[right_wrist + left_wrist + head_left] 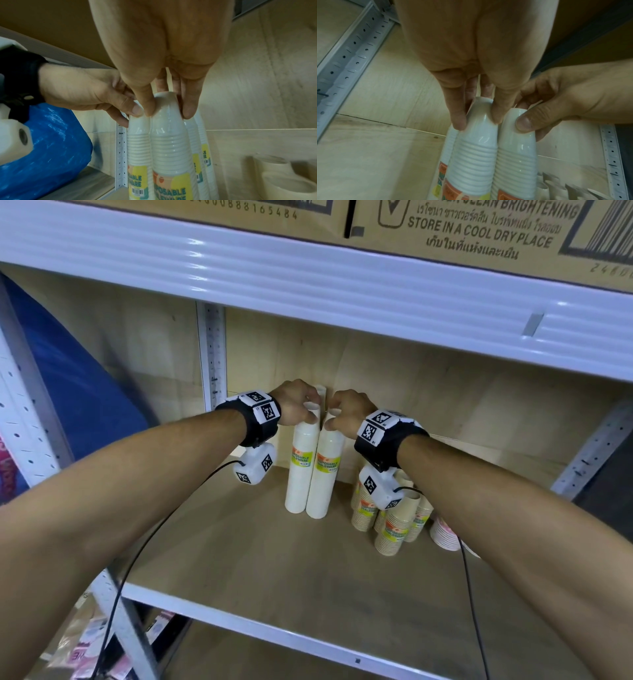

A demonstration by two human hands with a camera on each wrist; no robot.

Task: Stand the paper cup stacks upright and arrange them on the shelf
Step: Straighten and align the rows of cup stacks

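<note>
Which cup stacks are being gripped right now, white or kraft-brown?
The two tall white stacks: left hand pinches the top of the left white stack, right hand the right white stack. The shorter brown stacks stand untouched beside them.

- White paper cup stacks (310,474): plain white, each with a yellow-and-orange label lettered in green.
- Tan cup stacks (390,525) at 4 o'clock of them: beige, same yellow-orange labels.
- Shelf board (274,559): pale wood grain.
- Shelf beam (308,285): glossy white.
- Bag (85,392) at 9 o'clock: blue.
- Cardboard boxes (479,227) at 12 o'clock: brown, black print.
- Wrist bands (260,419): black with black-and-white square markers.
</note>
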